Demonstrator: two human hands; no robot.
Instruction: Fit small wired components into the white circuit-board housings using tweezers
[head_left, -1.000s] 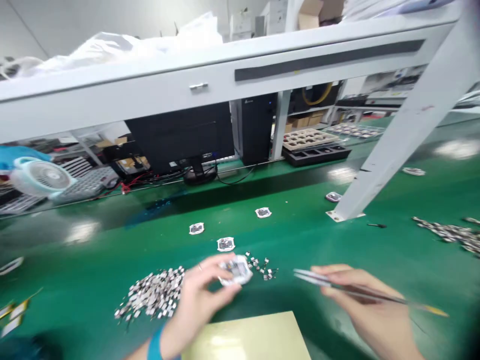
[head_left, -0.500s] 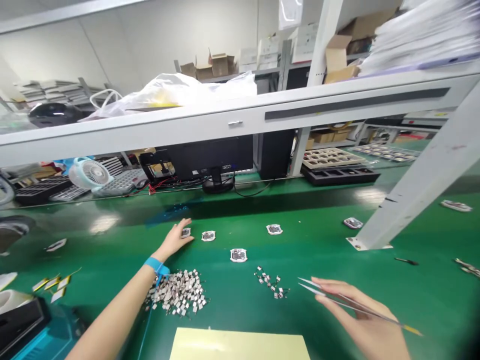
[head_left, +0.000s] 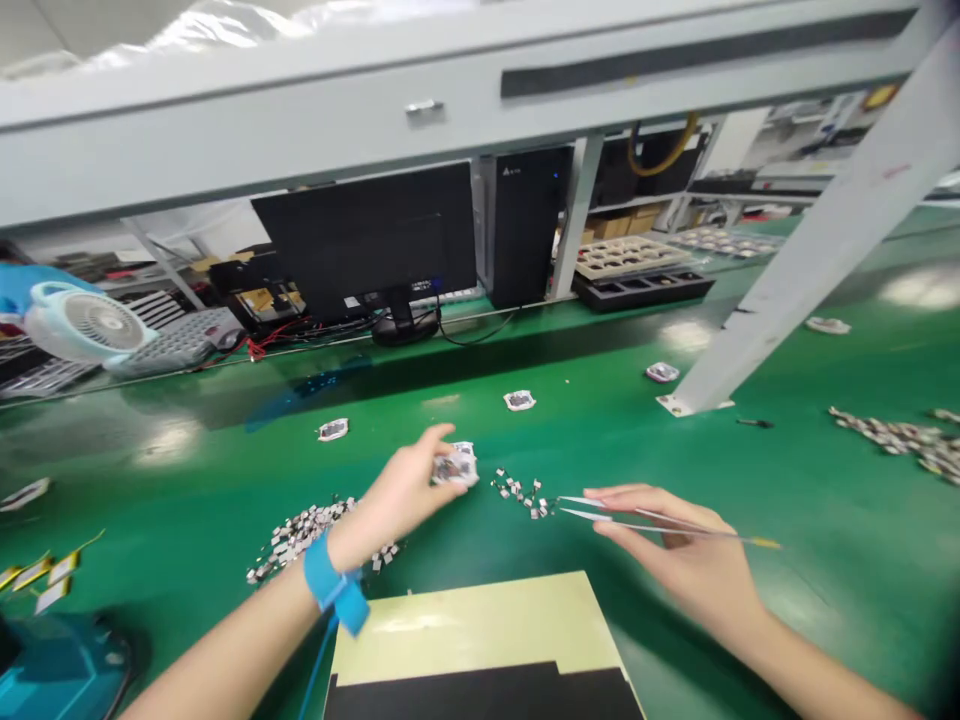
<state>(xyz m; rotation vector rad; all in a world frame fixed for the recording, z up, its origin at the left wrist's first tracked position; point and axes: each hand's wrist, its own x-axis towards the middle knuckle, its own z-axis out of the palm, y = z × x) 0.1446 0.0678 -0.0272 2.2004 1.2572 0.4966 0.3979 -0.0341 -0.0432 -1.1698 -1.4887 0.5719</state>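
My left hand (head_left: 401, 490), with a blue strap (head_left: 326, 580) on its wrist, pinches a small white-framed circuit module (head_left: 454, 470) between thumb and fingers. Another such module (head_left: 466, 450) shows partly just behind it, mostly hidden. In my right hand (head_left: 679, 540) are metal tweezers (head_left: 652, 522), their tips apart. Those tips are close to the right end of a small scatter of tiny silver parts with dark leads (head_left: 517, 490); whether they touch a part I cannot tell. A larger pile of the same parts (head_left: 304, 530) is partly covered by my left forearm.
More modules lie on the green bench mat, one at left (head_left: 334, 430) and one farther back (head_left: 520, 400). A pale yellow sheet (head_left: 465, 620) with a black area is in front. A slanted white post (head_left: 810, 230) stands at right, below a shelf beam (head_left: 300, 120).
My left hand has moved right from the left-hand module and now holds a module. The tweezers in my right hand have come nearer the scattered parts. The head view has tilted down.
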